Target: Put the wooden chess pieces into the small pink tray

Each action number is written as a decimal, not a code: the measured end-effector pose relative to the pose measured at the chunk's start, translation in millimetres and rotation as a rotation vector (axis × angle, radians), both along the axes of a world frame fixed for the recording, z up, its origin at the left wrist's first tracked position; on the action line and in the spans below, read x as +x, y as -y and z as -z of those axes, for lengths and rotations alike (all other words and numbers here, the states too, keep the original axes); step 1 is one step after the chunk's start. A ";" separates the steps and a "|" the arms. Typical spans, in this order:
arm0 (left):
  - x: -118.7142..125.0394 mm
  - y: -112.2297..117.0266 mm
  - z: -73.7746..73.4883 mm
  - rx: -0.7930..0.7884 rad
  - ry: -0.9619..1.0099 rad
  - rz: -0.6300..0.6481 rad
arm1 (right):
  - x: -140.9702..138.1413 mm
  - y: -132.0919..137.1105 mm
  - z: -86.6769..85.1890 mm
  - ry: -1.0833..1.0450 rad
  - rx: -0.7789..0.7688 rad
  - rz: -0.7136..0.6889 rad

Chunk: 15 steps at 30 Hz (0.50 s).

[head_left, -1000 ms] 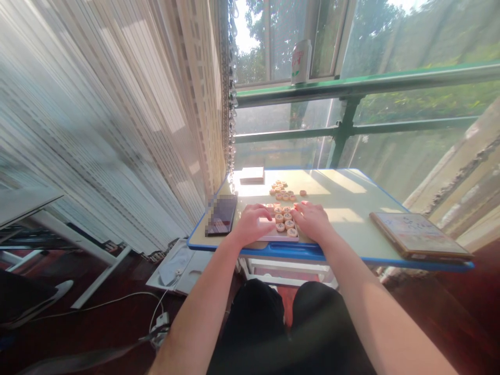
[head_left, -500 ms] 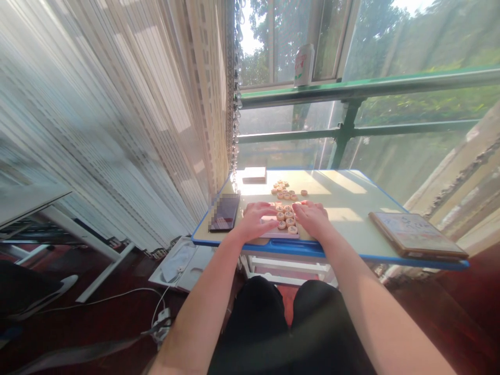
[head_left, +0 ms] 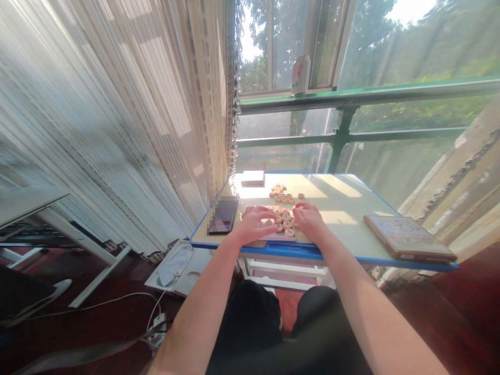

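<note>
bright daylight streams through the window [head_left: 390,52], sky [head_left: 414,9] blown out; sunlit bands cross the tabletop [head_left: 344,186]; the floor [head_left: 113,320] lies dim; edges stretch; pixelation partly hides the dark device [head_left: 226,216]; markings on the pieces [head_left: 287,225] look soft

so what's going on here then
A person sits at a small blue-edged table with both hands at a shallow tray of round, marked pieces. The left hand is over the tray's left side, thumb and fingers apart; the right hand is at its right edge, and whether it grips a piece is hard to tell. More loose pieces lie farther back, and a flat box lies to the right.
</note>
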<state>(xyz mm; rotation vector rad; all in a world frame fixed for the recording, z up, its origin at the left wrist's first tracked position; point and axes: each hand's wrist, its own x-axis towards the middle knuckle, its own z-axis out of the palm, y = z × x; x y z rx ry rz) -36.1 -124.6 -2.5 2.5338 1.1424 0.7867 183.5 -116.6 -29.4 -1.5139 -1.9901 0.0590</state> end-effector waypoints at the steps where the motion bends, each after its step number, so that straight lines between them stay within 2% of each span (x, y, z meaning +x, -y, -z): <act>1: 0.1 -0.4 0.1 0.002 -0.008 0.002 | 0.1 0.4 -1.1 -0.012 0.013 0.010; 7: 0.3 -1.3 1.0 0.004 -0.009 0.007 | -1.5 2.8 -5.9 -0.126 0.089 0.050; 15: 1.7 0.0 0.9 0.008 -0.012 -0.018 | -1.5 2.2 -3.9 -0.170 0.082 0.044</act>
